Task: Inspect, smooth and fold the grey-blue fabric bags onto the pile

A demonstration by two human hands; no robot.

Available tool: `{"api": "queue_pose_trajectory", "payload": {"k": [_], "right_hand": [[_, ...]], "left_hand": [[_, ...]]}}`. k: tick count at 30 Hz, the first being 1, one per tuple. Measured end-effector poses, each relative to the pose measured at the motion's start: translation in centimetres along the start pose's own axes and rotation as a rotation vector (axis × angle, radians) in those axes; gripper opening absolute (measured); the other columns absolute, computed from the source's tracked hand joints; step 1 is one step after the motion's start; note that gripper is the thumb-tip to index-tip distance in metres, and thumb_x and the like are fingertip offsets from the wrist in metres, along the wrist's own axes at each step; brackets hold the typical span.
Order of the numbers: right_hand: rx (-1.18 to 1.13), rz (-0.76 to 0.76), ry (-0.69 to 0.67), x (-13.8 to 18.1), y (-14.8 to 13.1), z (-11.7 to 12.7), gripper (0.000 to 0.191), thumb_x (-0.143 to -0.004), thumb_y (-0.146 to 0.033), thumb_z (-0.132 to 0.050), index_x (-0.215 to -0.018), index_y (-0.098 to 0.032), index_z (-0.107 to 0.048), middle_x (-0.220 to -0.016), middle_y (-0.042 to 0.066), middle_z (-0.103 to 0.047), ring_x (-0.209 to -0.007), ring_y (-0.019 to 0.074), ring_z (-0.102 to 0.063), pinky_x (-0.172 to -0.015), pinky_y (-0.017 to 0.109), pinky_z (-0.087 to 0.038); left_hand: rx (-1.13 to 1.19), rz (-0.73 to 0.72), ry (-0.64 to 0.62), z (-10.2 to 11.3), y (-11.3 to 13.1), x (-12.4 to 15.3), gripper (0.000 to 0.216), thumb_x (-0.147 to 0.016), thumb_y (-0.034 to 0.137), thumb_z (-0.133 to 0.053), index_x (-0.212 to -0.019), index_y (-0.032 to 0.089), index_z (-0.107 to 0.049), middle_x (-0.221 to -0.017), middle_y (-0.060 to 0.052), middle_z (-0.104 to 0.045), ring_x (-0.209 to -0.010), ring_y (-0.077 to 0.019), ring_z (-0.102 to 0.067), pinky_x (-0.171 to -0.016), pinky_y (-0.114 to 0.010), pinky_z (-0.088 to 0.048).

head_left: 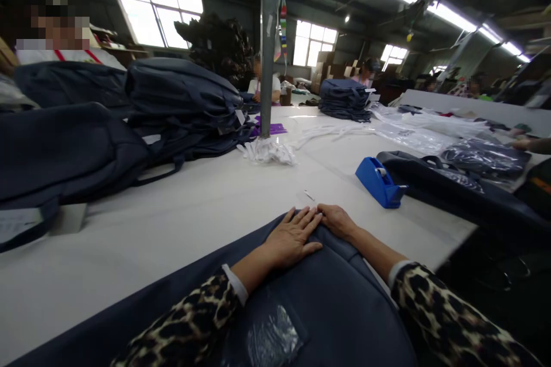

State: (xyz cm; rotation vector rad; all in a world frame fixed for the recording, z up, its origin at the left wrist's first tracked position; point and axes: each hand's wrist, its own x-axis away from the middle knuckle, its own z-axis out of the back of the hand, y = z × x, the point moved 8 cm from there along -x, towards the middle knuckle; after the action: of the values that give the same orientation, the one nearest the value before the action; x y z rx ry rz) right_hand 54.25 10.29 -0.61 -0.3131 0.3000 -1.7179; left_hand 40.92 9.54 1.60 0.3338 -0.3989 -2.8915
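Observation:
A dark navy backpack lies flat on the white table right in front of me. My left hand rests on its top end, palm down, fingers stretched flat. My right hand lies beside it at the bag's top edge, fingers curled over the fabric; whether they grip it is unclear. The two hands touch at the fingertips. A clear plastic pouch sits on the bag between my leopard-print sleeves.
A blue tape dispenser stands to the right, next to another dark bag. Stacks of navy backpacks fill the left side. A grey pole rises mid-table with white strips at its foot. Other people work around the table.

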Motion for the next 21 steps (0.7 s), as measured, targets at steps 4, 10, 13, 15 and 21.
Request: {"api": "queue_pose_trajectory", "payload": {"k": [4, 10, 13, 15, 21], "right_hand": [[-0.021, -0.002, -0.022, -0.1, 0.9, -0.1, 0.025, -0.093, -0.037, -0.049, -0.105, -0.018, -0.061, -0.093, 0.008, -0.071, -0.086, 0.0204, -0.064, -0.077, 0.03, -0.045], [-0.034, 0.097, 0.058, 4.4, -2.1, 3.7, 0.049, -0.091, -0.037, -0.053, -0.137, -0.021, -0.049, -0.139, 0.013, -0.054, -0.128, 0.0246, -0.05, -0.106, 0.04, -0.039], [-0.028, 0.246, 0.046, 8.9, -4.1, 2.2, 0.065, -0.09, -0.049, -0.055, -0.149, -0.028, -0.037, -0.157, 0.007, -0.034, -0.145, 0.0258, -0.028, -0.117, 0.045, -0.026], [0.025, 0.277, 0.004, 11.1, -4.2, -0.1, 0.076, -0.085, -0.054, -0.061, -0.152, -0.033, -0.031, -0.16, 0.005, -0.027, -0.147, 0.0294, -0.021, -0.119, 0.052, -0.02], [0.079, 0.273, 0.015, 11.9, -3.2, -2.1, 0.083, -0.083, -0.054, -0.065, -0.153, -0.035, -0.026, -0.161, 0.002, -0.018, -0.148, 0.0305, -0.015, -0.12, 0.054, -0.016]], "left_hand": [[-0.095, -0.01, -0.02, -2.7, -0.4, 0.5, 0.074, -0.097, 0.063, -0.027, -0.156, 0.021, -0.013, -0.163, -0.01, -0.011, -0.151, -0.0259, -0.005, -0.122, -0.05, -0.001], [-0.122, -0.01, -0.026, -2.3, -0.4, 0.6, 0.072, -0.096, 0.065, -0.029, -0.156, 0.029, -0.011, -0.163, -0.011, -0.009, -0.15, -0.0318, -0.005, -0.119, -0.059, -0.004], [-0.111, -0.015, -0.027, -2.2, -0.2, 0.7, 0.073, -0.096, 0.065, -0.032, -0.156, 0.029, -0.013, -0.163, -0.01, -0.011, -0.15, -0.0313, -0.006, -0.12, -0.058, -0.004], [-0.11, -0.024, -0.03, -2.3, 0.0, 0.7, 0.075, -0.094, 0.066, -0.036, -0.156, 0.029, -0.015, -0.163, -0.01, -0.012, -0.15, -0.0311, -0.007, -0.12, -0.057, -0.005], [-0.147, -0.041, -0.019, -2.1, -0.2, 0.8, 0.078, -0.092, 0.065, -0.044, -0.156, 0.03, -0.016, -0.163, -0.009, -0.013, -0.15, -0.0312, -0.01, -0.12, -0.056, -0.006]]}}
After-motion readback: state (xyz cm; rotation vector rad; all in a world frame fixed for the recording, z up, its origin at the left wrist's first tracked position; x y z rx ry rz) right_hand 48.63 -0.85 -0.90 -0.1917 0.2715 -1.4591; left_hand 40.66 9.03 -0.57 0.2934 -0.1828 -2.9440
